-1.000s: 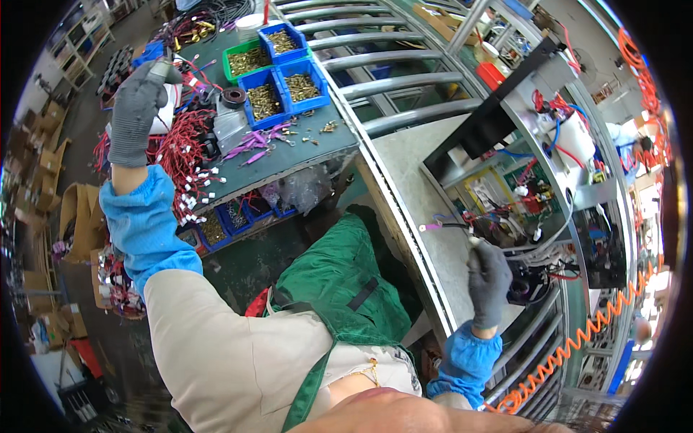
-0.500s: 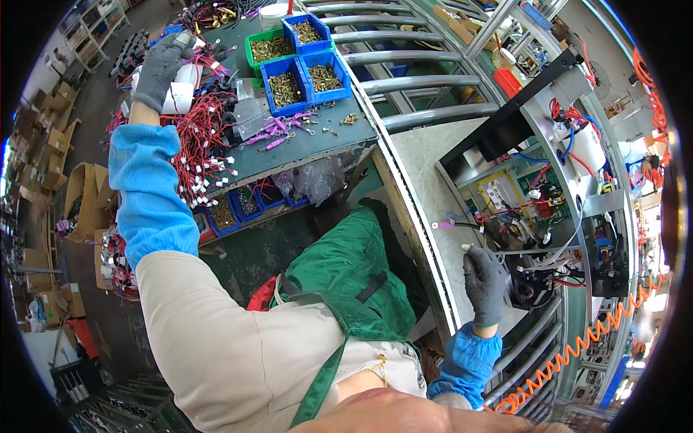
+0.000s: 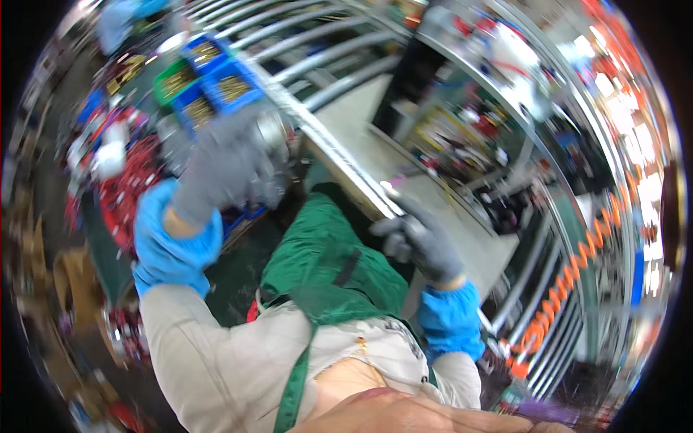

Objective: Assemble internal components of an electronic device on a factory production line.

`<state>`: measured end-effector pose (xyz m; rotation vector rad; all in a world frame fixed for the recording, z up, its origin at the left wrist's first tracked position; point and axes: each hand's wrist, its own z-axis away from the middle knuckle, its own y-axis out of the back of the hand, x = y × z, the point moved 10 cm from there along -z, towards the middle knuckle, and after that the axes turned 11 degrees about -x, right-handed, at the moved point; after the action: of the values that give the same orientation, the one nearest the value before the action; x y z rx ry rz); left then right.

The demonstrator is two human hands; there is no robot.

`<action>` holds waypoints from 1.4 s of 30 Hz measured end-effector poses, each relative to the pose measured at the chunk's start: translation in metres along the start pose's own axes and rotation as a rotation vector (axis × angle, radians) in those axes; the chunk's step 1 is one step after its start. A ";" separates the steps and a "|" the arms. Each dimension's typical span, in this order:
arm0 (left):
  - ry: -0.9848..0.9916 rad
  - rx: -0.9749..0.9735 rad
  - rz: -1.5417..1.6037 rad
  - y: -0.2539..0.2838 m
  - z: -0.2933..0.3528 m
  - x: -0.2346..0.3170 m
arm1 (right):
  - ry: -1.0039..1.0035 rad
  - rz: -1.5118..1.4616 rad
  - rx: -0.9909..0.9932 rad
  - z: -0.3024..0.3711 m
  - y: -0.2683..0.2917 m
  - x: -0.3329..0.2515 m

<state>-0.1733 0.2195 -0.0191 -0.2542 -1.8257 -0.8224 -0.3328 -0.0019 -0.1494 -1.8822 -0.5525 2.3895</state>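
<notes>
My left hand [image 3: 227, 162], in a grey glove and smeared by motion, is raised in front of the blue bins. Its fingers are wrapped round a short silvery cylinder [image 3: 273, 131], whose exact kind is too blurred to tell. My right hand [image 3: 422, 242], also grey-gloved, hovers over the metal rail [image 3: 339, 155] at the pale work surface's edge. Its fingers are apart and partly bent, with a pale tip at the index finger; I see nothing held. Right of it stands an open metal housing [image 3: 462, 123] with wires and boards inside.
Blue bins [image 3: 232, 90] and a green bin [image 3: 173, 81] hold small brass-coloured parts. Bundles of red wires [image 3: 133, 180] lie on the left bench. Roller bars [image 3: 317, 40] run behind the rail. A coiled orange hose [image 3: 559, 289] hangs at the right.
My left hand has come from the far left of the bench toward the middle, bringing the silvery cylinder. My right hand has moved left from beside the housing to the rail. The view has turned.
</notes>
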 end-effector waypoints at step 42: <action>-0.118 -0.709 0.548 -0.348 -0.188 -0.021 | 0.580 0.520 0.713 0.048 0.160 -0.100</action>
<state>-0.2094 -0.1541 -0.1452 -1.2166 -1.3909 -1.0333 -0.3240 -0.1892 -0.0962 -2.3099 0.7941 1.6864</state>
